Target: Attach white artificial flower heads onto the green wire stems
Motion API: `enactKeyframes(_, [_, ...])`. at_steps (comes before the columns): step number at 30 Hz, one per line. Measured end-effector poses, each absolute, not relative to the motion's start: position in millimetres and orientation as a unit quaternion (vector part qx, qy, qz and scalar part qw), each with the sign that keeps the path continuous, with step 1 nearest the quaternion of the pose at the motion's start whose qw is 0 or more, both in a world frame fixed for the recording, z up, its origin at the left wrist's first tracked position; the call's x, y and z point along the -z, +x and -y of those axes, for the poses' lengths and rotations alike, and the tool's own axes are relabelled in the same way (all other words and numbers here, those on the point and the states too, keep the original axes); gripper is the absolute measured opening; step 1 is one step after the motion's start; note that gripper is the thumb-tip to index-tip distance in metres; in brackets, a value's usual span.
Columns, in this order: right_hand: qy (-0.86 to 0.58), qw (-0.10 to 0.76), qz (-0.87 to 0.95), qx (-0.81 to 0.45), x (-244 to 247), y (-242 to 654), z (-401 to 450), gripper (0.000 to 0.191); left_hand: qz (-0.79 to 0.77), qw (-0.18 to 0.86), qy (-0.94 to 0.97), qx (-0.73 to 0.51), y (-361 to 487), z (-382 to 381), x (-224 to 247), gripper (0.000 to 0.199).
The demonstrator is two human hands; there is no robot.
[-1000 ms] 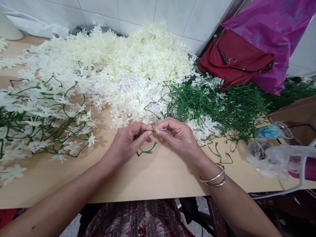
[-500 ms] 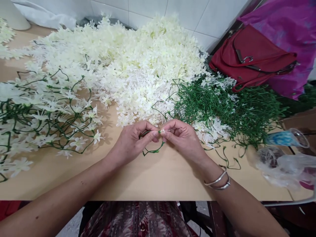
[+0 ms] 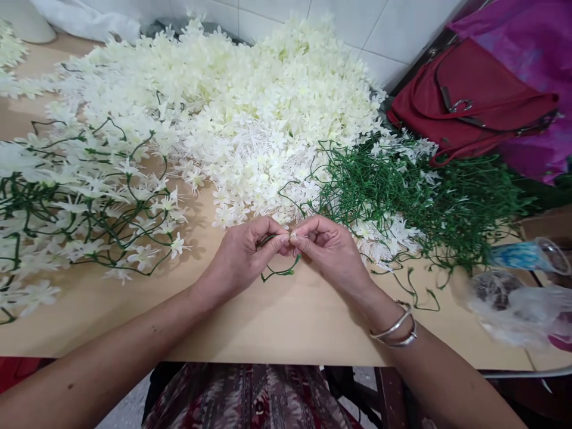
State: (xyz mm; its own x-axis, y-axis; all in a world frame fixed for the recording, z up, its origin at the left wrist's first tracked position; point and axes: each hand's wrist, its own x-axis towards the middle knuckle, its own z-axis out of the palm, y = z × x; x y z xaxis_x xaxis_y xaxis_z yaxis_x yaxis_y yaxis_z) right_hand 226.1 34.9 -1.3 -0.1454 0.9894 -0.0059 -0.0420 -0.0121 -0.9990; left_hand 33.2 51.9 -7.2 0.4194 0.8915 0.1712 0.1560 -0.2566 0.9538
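Note:
My left hand (image 3: 248,250) pinches a green plastic flower stem (image 3: 277,273), whose thin curved branch hangs below the fingers. Fingertip to fingertip with it, my right hand (image 3: 328,250) is closed on a small white stamen piece, mostly covered by the thumb and forefinger. Just beyond both hands spreads a heap of white artificial flower heads (image 3: 268,119). To the right of them lies a tangled pile of green stems (image 3: 370,179). On the left rest several green stems with white flowers (image 3: 143,256) fitted on them.
A red handbag (image 3: 473,95) leans at the back right before a purple cloth (image 3: 527,47). Near the table's right end lie a blue-patterned plastic cup (image 3: 522,255) on its side and a clear plastic bag (image 3: 518,304). Loose stems (image 3: 415,292) lie right of my right hand.
My fingertips have drawn closer together, and the stem tip and white piece between them are now more covered. The view has shifted slightly.

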Motion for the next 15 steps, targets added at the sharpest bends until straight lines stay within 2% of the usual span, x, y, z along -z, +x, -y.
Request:
enactKeyframes(4, [-0.435,0.489,0.499,-0.568,6.8,229.7,-37.3,0.025,-0.358,0.533,0.659,-0.391,33.1,-51.9,8.3,0.020])
enactKeyframes(9, [-0.429,0.492,0.496,-0.572,8.8,236.8,-37.9,0.034,-0.353,0.578,0.592,-0.437,34.2,-52.3,5.4,0.021])
enactKeyframes(15, [-0.396,0.513,0.489,-0.584,5.8,235.1,-36.9,0.045,-0.360,0.572,0.575,-0.462,35.1,-52.7,3.8,0.019])
